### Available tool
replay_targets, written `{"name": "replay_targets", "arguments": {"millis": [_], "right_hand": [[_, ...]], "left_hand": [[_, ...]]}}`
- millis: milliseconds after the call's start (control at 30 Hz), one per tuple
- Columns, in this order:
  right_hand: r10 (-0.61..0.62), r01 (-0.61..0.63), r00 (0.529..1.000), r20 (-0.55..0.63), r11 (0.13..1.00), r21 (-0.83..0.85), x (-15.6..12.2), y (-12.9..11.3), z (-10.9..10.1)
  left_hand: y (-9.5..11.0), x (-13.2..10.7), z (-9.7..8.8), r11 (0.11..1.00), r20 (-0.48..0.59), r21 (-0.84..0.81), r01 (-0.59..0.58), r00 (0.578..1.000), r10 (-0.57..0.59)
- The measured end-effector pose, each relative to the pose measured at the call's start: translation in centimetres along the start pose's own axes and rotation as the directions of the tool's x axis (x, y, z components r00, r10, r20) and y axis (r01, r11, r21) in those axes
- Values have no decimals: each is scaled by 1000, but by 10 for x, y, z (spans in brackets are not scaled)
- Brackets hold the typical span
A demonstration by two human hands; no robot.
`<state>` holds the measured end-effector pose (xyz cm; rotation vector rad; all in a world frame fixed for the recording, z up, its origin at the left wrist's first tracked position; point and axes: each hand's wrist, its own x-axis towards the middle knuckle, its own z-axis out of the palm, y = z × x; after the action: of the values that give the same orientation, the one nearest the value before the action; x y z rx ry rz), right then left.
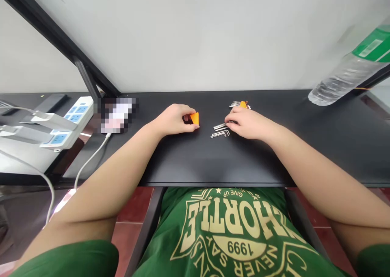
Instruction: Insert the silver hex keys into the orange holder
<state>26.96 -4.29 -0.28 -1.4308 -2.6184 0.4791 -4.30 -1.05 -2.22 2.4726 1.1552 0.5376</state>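
Note:
Between the thumb and fingers of my left hand (179, 120) is a small orange plastic holder (195, 118), just above the black table. My right hand (248, 122) is closed, its thumb and forefinger pinched at the ends of several silver hex keys (220, 126) lying on the table. The exact key between the fingertips is partly hidden. Nearer to me, a few smaller L-shaped hex keys (219, 134) lie side by side. Behind my right hand sits a second orange holder (243, 104) with more hex keys around it, partly covered by the hand.
A phone (118, 114), blurred out, lies on the left with a white cable (93, 157) plugged in. Farther left is a white power strip (73, 120) with chargers. A clear bottle with a green label (347, 76) stands at the back right, against a pale wall (195, 37).

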Motion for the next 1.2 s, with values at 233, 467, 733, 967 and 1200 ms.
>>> {"name": "replay_targets", "arguments": {"millis": [233,467,733,967,1200], "right_hand": [[-34,36,997,68,999,-21,-5,-30,5],[-60,60,998,28,998,-7,-2,-31,12],[14,-12,1000,-15,994,113,8,3,4],[42,-39,999,-24,991,125,10,5,10],[46,-46,999,-1,998,43,9,-1,7]], "left_hand": [[5,0,1,999,-62,-23,-40,997,38],[11,0,4,997,-80,-27,-74,994,71],[11,0,8,994,-13,-19,-112,994,112],[10,-1,10,997,3,-21,-78,997,78],[11,1,12,998,7,-6,-69,998,69]]}}
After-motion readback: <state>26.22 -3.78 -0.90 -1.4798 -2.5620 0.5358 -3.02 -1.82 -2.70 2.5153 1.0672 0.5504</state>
